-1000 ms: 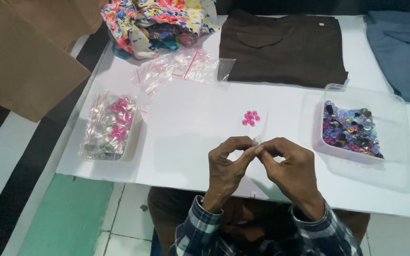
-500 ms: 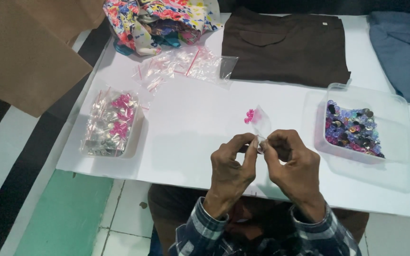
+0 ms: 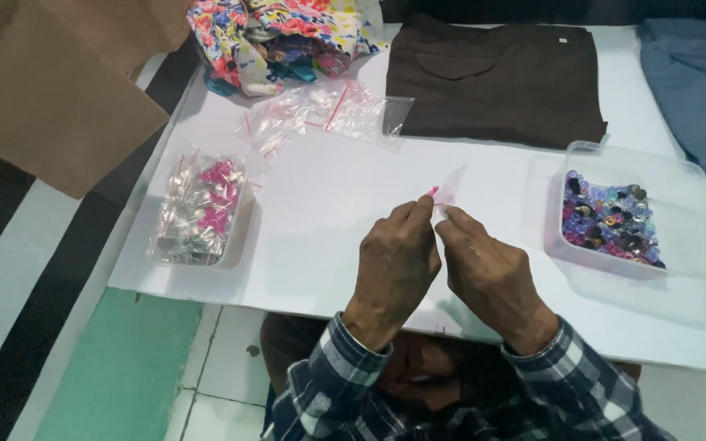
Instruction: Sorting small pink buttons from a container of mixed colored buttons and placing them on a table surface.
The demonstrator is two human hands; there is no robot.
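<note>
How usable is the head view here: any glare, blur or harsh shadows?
Head view: even, soft light; the white table is bright but not blown out. Faint shadows under both hands. The small clear bag pinched by the left hand and right hand is slightly soft; no strong glare.

Both hands, left hand [image 3: 394, 261] and right hand [image 3: 488, 273], pinch a small clear bag [image 3: 449, 189] above the white table [image 3: 328, 220].

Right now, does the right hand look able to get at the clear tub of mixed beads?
Probably yes. The clear tub sits open on the white table just to the right of the right hand, nothing between them. But that hand's fingers share a small clear bag with the left hand.
</note>
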